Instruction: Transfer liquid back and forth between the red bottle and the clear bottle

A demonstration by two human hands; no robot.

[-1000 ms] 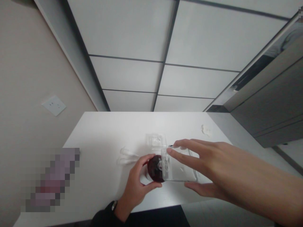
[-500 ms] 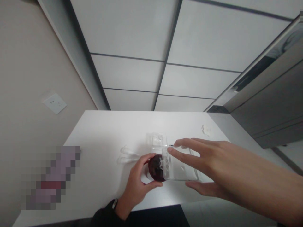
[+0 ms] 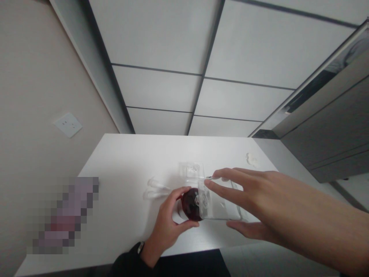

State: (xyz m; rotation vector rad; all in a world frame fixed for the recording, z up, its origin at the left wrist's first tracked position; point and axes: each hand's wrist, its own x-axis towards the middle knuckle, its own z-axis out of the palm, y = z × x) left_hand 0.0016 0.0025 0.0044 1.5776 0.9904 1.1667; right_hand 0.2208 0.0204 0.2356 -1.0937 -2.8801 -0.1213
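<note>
My left hand (image 3: 169,227) is curled round a glossy dark red round thing (image 3: 190,204), thumb on the near side and fingers on the far side. A pale part shows beneath it by my palm; its exact kind I cannot make out. My right hand (image 3: 248,196) grips a clear, box-shaped container (image 3: 220,206), with fingers along its far top edge and the thumb at its near side. The container's left end overlaps the right part of the red thing; whether the two touch I cannot tell. Just behind them sits a small clear square piece (image 3: 194,170).
A crumpled translucent strip (image 3: 155,188) lies left of my hands on the white table (image 3: 123,161). A small whitish scrap (image 3: 251,159) is near the far right edge. A blurred-out pinkish item (image 3: 69,211) lies at the left. A wall socket (image 3: 68,125) is above it.
</note>
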